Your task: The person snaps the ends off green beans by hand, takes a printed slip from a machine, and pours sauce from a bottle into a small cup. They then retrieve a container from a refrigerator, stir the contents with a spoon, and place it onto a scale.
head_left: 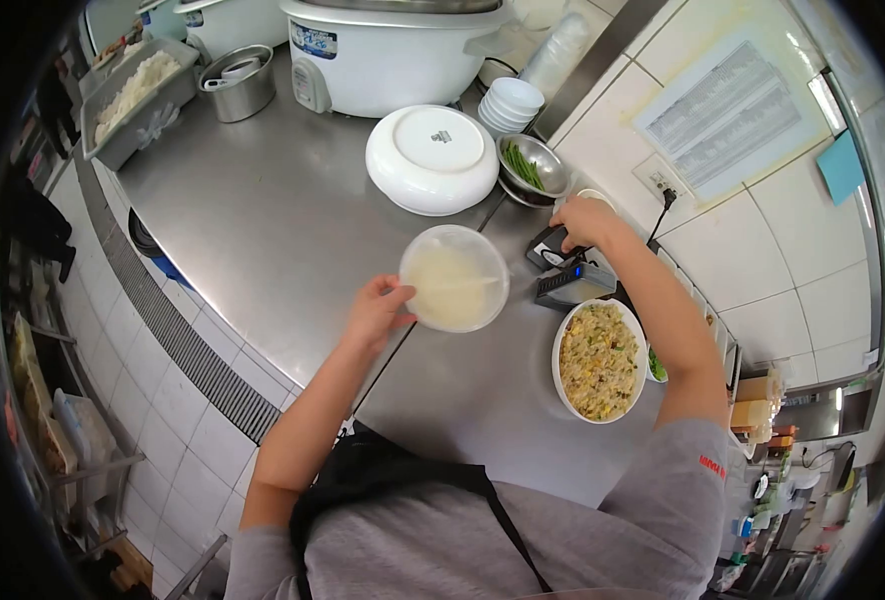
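A round translucent plastic tub (456,278) with pale contents is gripped at its left rim by my left hand (375,312), thumb and fingers closed on the edge. Farther right, my right hand (585,222) reaches down by the wall with its fingers curled at the top of a small black device (546,247); I cannot tell what they hold. Beside that stands a second dark device (575,285) with a small blue light. Below the devices sits a white oval dish (560,385) filled with fried rice (601,360).
An upturned white plate (433,160) lies beyond the tub. A metal bowl of green beans (531,165), stacked white bowls (511,103) and a large white rice cooker (388,55) line the back. A grey tub of rice (138,95) and metal pot (238,88) stand left.
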The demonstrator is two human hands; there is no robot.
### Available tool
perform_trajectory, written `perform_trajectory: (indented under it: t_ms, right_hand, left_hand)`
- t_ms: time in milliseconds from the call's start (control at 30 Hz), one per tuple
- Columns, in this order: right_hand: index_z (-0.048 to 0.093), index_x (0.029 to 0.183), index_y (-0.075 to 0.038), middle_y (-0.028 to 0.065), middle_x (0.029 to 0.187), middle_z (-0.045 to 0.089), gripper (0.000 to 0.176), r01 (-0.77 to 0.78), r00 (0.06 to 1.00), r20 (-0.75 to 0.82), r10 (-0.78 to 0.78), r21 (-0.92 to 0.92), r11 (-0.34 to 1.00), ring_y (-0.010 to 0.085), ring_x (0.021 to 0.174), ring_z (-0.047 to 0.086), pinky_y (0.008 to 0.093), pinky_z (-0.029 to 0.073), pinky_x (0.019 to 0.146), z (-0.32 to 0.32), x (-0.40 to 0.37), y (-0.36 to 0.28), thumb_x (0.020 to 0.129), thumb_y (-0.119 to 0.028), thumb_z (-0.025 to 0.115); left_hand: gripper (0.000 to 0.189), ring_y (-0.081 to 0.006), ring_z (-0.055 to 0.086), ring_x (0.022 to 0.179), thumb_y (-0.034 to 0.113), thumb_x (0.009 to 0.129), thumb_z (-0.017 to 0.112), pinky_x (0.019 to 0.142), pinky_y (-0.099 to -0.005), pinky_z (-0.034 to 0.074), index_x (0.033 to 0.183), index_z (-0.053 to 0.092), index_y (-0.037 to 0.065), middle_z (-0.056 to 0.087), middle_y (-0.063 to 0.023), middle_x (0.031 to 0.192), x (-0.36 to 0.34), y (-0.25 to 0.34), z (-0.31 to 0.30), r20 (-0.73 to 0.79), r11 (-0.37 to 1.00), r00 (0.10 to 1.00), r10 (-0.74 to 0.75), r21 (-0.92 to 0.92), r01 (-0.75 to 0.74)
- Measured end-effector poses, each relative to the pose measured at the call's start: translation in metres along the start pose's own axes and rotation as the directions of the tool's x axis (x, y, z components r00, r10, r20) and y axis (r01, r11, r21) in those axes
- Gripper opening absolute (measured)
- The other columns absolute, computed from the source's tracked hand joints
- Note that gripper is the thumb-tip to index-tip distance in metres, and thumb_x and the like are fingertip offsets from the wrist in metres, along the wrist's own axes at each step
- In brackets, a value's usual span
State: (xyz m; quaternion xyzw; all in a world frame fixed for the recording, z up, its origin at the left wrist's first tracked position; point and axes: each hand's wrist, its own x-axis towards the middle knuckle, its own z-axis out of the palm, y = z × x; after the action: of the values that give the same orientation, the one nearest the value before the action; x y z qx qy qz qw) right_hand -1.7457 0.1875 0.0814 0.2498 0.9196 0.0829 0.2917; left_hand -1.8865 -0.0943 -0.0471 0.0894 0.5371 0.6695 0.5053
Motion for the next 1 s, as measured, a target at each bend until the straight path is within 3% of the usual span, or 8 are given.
perform_trajectory:
  t_ms: [233,333,400,433,600,700,800,1000]
  right_hand:
    - [0.055,0.109,-0.014,0.0092,0.107,0.052,0.055,0.035,0.999,-0.006,-0.035,-0.039,0.999,0.0272,0.098,0.052,0.0379,0.046,0.078,0.0,-0.014,0.002,0.058,-0.022,0.074]
    - [0.052,0.112,-0.012,0.0095,0.106,0.052,0.054,-0.072,0.969,-0.239,0.064,-0.025,0.997,0.0272,0.097,0.052,0.0372,0.045,0.079,-0.012,-0.05,-0.005,0.062,-0.022,0.071]
    - [0.051,0.112,-0.009,0.0104,0.105,0.052,0.049,0.008,0.842,-0.536,0.06,0.123,0.992,0.0272,0.096,0.052,0.0374,0.044,0.079,-0.021,-0.086,-0.017,0.067,-0.019,0.067]
    - [0.051,0.112,-0.009,0.0104,0.105,0.052,0.049,-0.002,0.844,-0.532,0.074,0.135,0.991,0.0272,0.096,0.052,0.0374,0.044,0.079,-0.018,-0.101,-0.023,0.067,-0.019,0.067]
    - [0.057,0.101,-0.006,0.0124,0.098,0.055,0.03,0.157,0.487,-0.832,0.266,0.383,0.91,0.0285,0.088,0.054,0.0356,0.045,0.073,0.028,-0.172,-0.056,0.071,-0.008,0.061]
    - [0.06,0.093,-0.006,0.0118,0.091,0.057,0.022,0.12,0.393,-0.799,0.456,0.536,0.836,0.0289,0.081,0.056,0.0342,0.046,0.068,0.076,-0.208,-0.087,0.072,-0.006,0.06]
    - [0.06,0.091,-0.006,0.0115,0.088,0.058,0.02,0.069,0.415,-0.67,0.615,0.697,0.714,0.0288,0.078,0.057,0.0343,0.047,0.066,0.118,-0.239,-0.128,0.071,-0.006,0.061]
    - [0.06,0.087,-0.006,0.0106,0.088,0.058,0.017,-0.056,0.414,-0.594,0.689,0.739,0.671,0.0267,0.075,0.057,0.0346,0.047,0.064,0.16,-0.313,-0.209,0.07,-0.008,0.061]
  left_hand:
    - [0.014,-0.0099,0.049,0.076,0.014,0.077,0.058,0.064,-0.0286,0.05,0.08,0.046,0.009,0.047,-0.0004,0.08,0.059,0.002,0.069,0.05,0.999,0.998,-0.042,-0.017,0.043]
    - [0.015,-0.0092,0.047,0.076,0.014,0.077,0.058,0.065,-0.0285,0.05,0.082,0.045,0.009,0.044,0.0006,0.079,0.071,0.0,0.085,0.047,0.998,0.998,-0.033,-0.046,0.035]
    - [0.015,-0.0091,0.047,0.077,0.015,0.078,0.058,0.067,-0.0289,0.049,0.083,0.045,0.009,0.044,0.0007,0.08,0.075,-0.003,0.093,0.041,0.997,0.999,-0.026,-0.066,0.029]
    - [0.015,-0.0089,0.046,0.079,0.015,0.078,0.057,0.068,-0.0294,0.049,0.084,0.044,0.009,0.044,0.0009,0.08,0.077,-0.005,0.096,0.029,0.995,1.0,-0.011,-0.1,0.014]
    - [0.017,-0.0111,0.047,0.085,0.021,0.08,0.055,0.075,-0.0327,0.045,0.09,0.046,0.011,0.048,0.0009,0.088,0.073,-0.009,0.095,0.039,0.984,0.997,0.068,-0.166,-0.06]
    - [0.019,-0.0128,0.048,0.086,0.024,0.08,0.054,0.077,-0.0332,0.043,0.094,0.047,0.012,0.049,0.0009,0.092,0.044,-0.007,0.071,0.068,0.971,0.993,0.091,-0.228,-0.074]
    - [0.02,-0.0146,0.049,0.088,0.025,0.081,0.053,0.074,-0.0312,0.042,0.096,0.048,0.013,0.051,0.0004,0.096,0.008,-0.012,0.045,0.147,0.976,0.988,0.04,-0.217,-0.007]
    - [0.021,-0.014,0.055,0.083,0.027,0.081,0.055,0.065,-0.0279,0.043,0.097,0.05,0.014,0.057,-0.0016,0.098,-0.068,-0.05,0.041,0.441,0.978,0.892,-0.098,-0.125,0.17]
